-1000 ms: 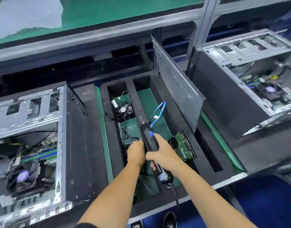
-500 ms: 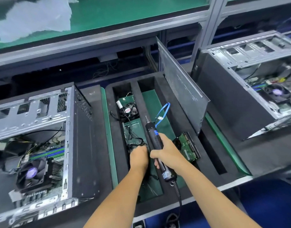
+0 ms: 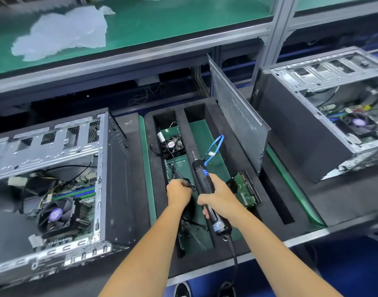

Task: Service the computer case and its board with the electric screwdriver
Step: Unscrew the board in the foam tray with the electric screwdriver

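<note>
Fingers of the right hand (image 3: 219, 195) are wrapping the black electric screwdriver (image 3: 205, 187) above the black foam tray (image 3: 243, 168); the left hand (image 3: 178, 190) is clutching black cables. Left of the tray, the open grey computer case (image 3: 61, 179) is sitting apparently unserviced.

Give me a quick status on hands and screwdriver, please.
Right hand grips electric screwdriver, tip clear of any case. Left hand holds black cables in foam tray.
</note>
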